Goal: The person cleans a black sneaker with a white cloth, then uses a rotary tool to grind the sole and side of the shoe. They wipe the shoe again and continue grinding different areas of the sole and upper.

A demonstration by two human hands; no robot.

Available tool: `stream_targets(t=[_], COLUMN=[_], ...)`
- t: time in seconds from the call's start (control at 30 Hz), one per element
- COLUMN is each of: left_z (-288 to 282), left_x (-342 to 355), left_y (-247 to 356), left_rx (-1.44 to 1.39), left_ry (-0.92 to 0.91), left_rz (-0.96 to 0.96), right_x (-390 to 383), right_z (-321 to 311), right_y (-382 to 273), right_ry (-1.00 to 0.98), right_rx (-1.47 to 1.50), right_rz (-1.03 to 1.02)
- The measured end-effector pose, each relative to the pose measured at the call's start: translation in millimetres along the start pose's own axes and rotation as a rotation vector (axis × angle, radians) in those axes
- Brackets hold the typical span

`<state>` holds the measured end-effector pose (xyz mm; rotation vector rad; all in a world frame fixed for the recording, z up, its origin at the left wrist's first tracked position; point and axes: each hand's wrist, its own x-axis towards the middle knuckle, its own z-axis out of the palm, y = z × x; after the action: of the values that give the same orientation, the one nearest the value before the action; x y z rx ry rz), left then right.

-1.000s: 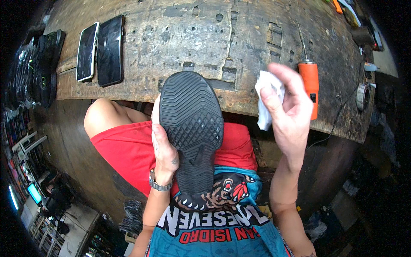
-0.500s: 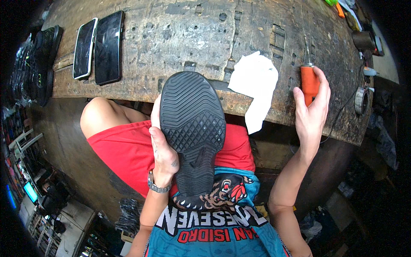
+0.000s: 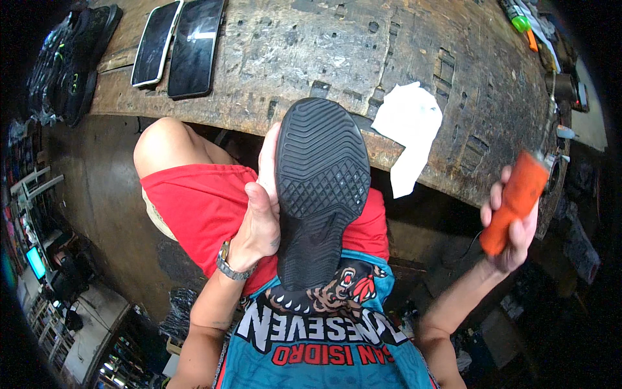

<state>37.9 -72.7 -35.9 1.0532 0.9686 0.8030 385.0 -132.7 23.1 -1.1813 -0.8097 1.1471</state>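
A black shoe sole (image 3: pixel 322 175) lies tread up over my lap, its wide toe end pointing at the bench and its narrower heel end toward my shirt. My left hand (image 3: pixel 262 220) grips it along the left side, thumb showing and most of the fingers hidden behind it. Off to the right, beyond the bench's front edge, my right hand (image 3: pixel 515 240) is wrapped around an orange-handled tool (image 3: pixel 516 201). A metal collar shows at the tool's upper end; its thin shaft is hard to make out here.
On the worn wooden bench (image 3: pixel 291 52) lies a crumpled white sheet (image 3: pixel 409 117), hanging over the front edge. A white-edged phone (image 3: pixel 155 45) and a larger black tablet-like device (image 3: pixel 194 48) rest at the left. Black plastic-wrapped shoes (image 3: pixel 71 65) stand beyond. A tape roll (image 3: pixel 552 170) sits right.
My right hand has closed on the orange-handled tool and lifted it off the bench, rightward and toward me. The view has shifted slightly; my left hand still grips the sole.
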Motion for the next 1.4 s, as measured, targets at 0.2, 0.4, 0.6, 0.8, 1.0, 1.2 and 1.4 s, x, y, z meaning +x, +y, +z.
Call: stream_targets(t=[0.2,0.4,0.6,0.8,1.0,1.2,1.4], left_z=[-1.4,-3.6,-6.8,-3.5,-0.7,-5.1,-4.7], left_x=[-2.1,-1.3,0.3,-0.4,-1.5,-0.3,-2.9], left_y=[-5.7,-16.2,-24.7,-24.1,-22.8,-26.6,-25.9], left_rx=[0.031,-0.034,0.001,-0.005,-0.025,0.108,0.225], left_ry=[0.016,0.015,0.028,0.061,0.074,0.12,0.165], left_rz=[0.007,0.09,0.131,0.145,0.14,0.169,0.163], right_x=[-22.7,-51.5,-64.1,-53.8,-48.0,-46.0,-56.0], right_z=[28.1,49.2,51.8,56.8,69.3,75.2,83.6], right_y=[16.2,30.9,50.2,48.5,40.3,25.2,17.5], right_ry=[-0.368,-0.412,-0.543,-0.712,-0.691,-0.629,-0.499], right_rx=[0.686,0.762,0.771,0.308,0.042,-0.36,-0.306], right_rz=[0.229,0.642,0.739,0.729,0.662,0.529,0.762])
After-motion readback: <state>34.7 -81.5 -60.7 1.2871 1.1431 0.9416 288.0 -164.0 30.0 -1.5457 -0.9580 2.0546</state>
